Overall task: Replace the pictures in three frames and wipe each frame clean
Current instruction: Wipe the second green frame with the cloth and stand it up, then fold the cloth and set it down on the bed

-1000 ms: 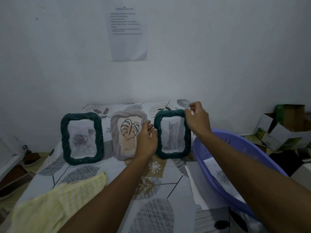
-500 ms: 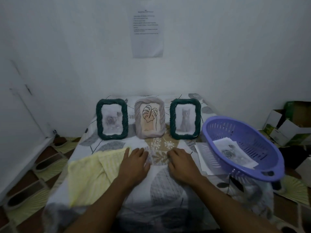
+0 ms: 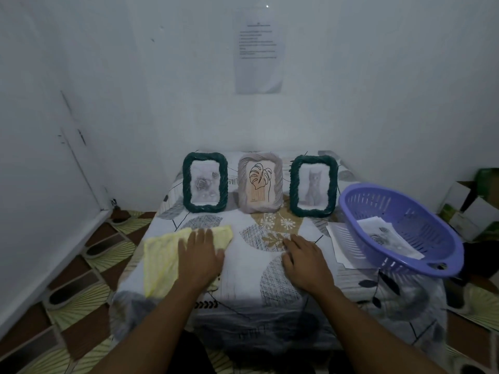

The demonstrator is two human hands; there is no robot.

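Three frames stand upright in a row at the back of the table. The left green frame (image 3: 205, 182) holds a rose picture, the middle grey frame (image 3: 260, 183) a leaf drawing, the right green frame (image 3: 314, 186) a cat picture. A yellow cloth (image 3: 164, 259) lies flat at the front left. My left hand (image 3: 200, 257) rests palm down on the cloth's right part, fingers spread. My right hand (image 3: 305, 261) lies flat on the patterned tablecloth (image 3: 243, 268), holding nothing.
A purple plastic basket (image 3: 432, 263) with printed pictures (image 3: 388, 238) inside sits at the table's right edge, over loose paper sheets (image 3: 337, 238). Cardboard boxes (image 3: 472, 206) stand on the floor at the right. A notice sheet (image 3: 259, 52) hangs on the wall.
Both hands left the right green frame and came down to the table front. My left hand slid left onto the yellow cloth. The view pulled back from the frames.
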